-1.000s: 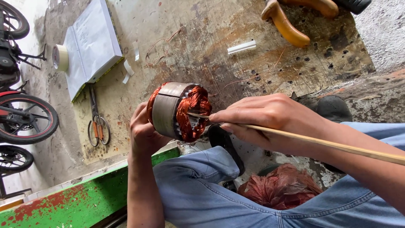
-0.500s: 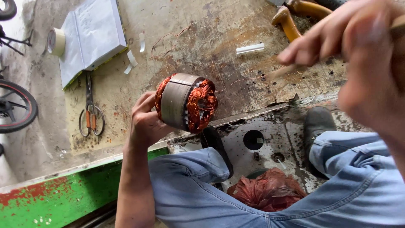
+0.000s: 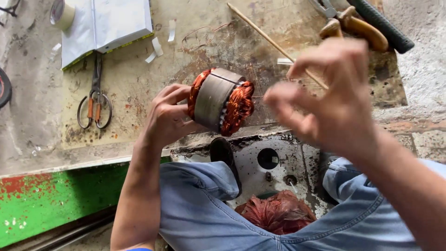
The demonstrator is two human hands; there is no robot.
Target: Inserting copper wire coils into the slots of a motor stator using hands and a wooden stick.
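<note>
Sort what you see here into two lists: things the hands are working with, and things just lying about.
In hand:
- left hand grips the stator, copper windings at both ends
- right hand raised, open, holding nothing
- stick lies on the board behind it

Lying about:
- scissors
- tape roll
- white booklet
- pliers
- wire bundle

Right hand (image 3: 334, 100), which a second ago pressed the thin wooden stick (image 3: 274, 44) against the copper-wound grey metal stator (image 3: 220, 100), has lifted clear and let go, fingers spread. Stick now lies on the stained bench. Stator sits slightly higher in the left hand (image 3: 169, 116).
</note>
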